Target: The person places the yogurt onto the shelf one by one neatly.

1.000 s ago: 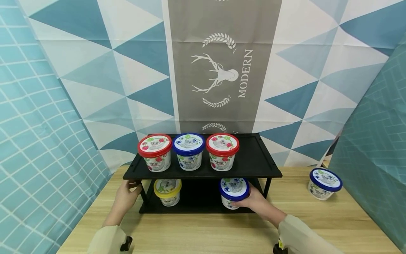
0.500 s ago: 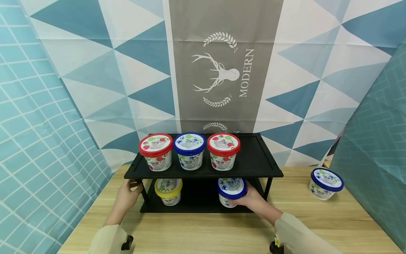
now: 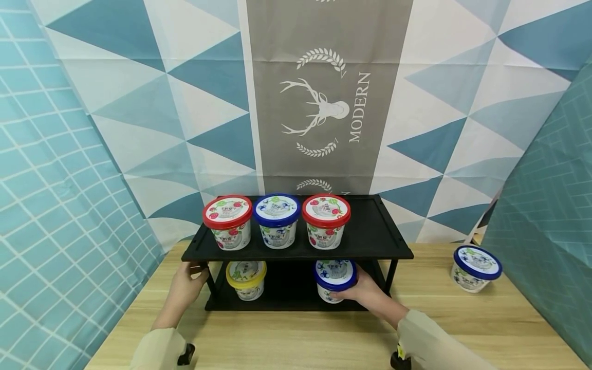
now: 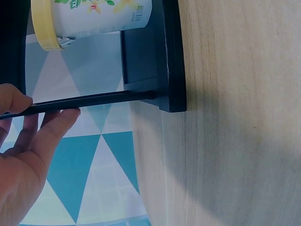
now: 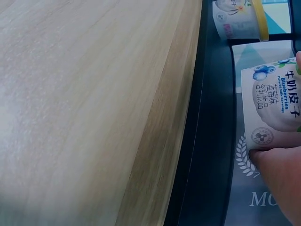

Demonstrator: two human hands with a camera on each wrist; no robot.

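Note:
A black two-tier shelf (image 3: 370, 226) stands on the table. My left hand (image 3: 187, 282) is at its left side, thumb and fingers pinching the thin black post (image 4: 94, 99) in the left wrist view. On the right of the lower tier, my right hand (image 3: 365, 293) grips a blueberry milk cup (image 3: 335, 280) with a blue lid. The right wrist view shows a narrow gap between the base of this upright cup (image 5: 273, 103) and the tier. A yellow-lidded cup (image 3: 246, 280) stands on the lower tier's left part.
On the upper tier stand a red-lidded cup (image 3: 227, 222), a blue-lidded cup (image 3: 276, 221) and another red-lidded cup (image 3: 326, 221) in a row. One more blue-lidded cup (image 3: 476, 268) stands on the wooden table (image 3: 277, 339) at right. Patterned cloth (image 3: 203, 103) hangs behind.
My right hand has moved slightly left with the blueberry cup, toward the yellow-lidded cup. The left hand keeps its hold on the post.

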